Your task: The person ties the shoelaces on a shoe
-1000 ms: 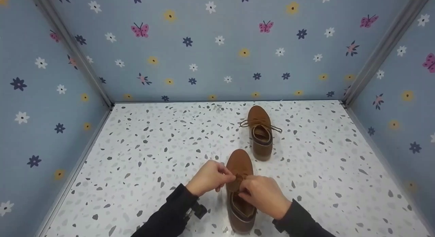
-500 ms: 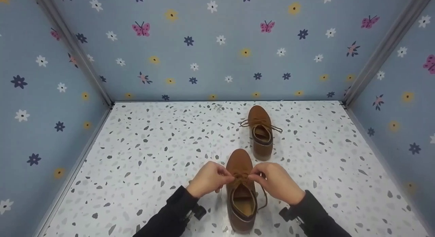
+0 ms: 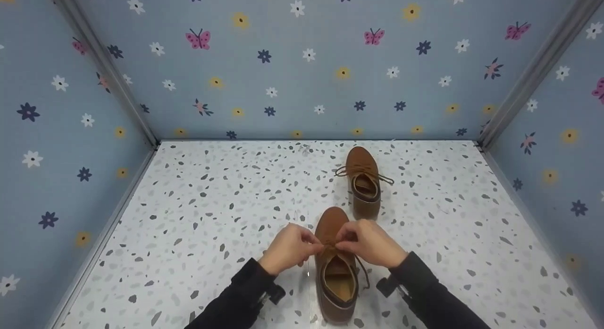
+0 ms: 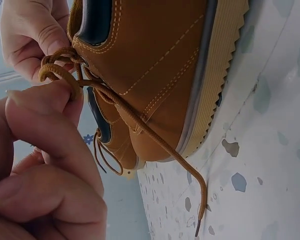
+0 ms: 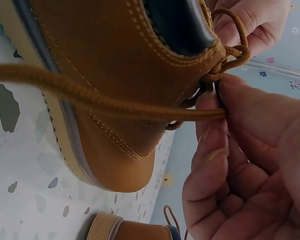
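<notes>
A brown lace-up shoe [image 3: 332,221] stands upright on the floor, toe pointing away, its opening in sight. My left hand [image 3: 291,248] is at the left of its laces. In the left wrist view, thumb and finger pinch a loop of the brown shoelace [image 4: 65,75], while a loose end hangs down the shoe's side. From the other side my right hand [image 3: 373,244] pinches a lace strand [image 5: 155,113] close to the knot, as the right wrist view shows. Both hands almost meet over the laces, partly covering the knot in the head view.
Ahead and slightly right stands the matching brown shoe [image 3: 362,160], its laces tied in a bow. The floor [image 3: 226,187] is white with grey speckles. Blue flowered panels [image 3: 283,74] enclose it at the back and both sides.
My right hand went from over the shoe's opening out to the right, then back left to the knot, still with the lace. The left hand has hardly moved.
</notes>
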Available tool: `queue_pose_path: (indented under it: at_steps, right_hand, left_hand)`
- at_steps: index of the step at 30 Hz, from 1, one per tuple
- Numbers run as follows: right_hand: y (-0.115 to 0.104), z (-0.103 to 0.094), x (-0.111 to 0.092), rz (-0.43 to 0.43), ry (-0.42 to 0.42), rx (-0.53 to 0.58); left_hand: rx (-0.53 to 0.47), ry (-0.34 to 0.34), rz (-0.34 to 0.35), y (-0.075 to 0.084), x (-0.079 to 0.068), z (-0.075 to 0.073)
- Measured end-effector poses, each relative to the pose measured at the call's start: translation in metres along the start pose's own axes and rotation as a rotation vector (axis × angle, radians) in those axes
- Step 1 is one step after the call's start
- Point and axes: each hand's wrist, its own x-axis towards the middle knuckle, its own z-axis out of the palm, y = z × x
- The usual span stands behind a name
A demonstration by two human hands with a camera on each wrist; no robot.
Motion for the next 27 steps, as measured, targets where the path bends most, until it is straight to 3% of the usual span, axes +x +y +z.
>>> queue_pose_path:
  at_steps: [10, 19, 23, 27]
  right_hand:
    - [-0.002, -0.01, 0.006, -0.07, -0.151, -0.083]
    - [-0.001, -0.021, 0.005, -0.043, -0.325, -0.145]
    - [0.001, -0.018, 0.004, -0.04, -0.274, -0.175]
    - [0.003, -0.006, 0.002, -0.085, -0.091, -0.198]
  left_hand:
    - [0.002, 0.002, 0.026, 0.003, 0.001, -0.002]
    - [-0.019, -0.048, 0.03, 0.008, 0.0, -0.002]
    - [-0.023, -0.068, 0.071, 0.008, 0.0, 0.0]
    - [-0.025, -0.089, 0.101, 0.009, 0.001, 0.002]
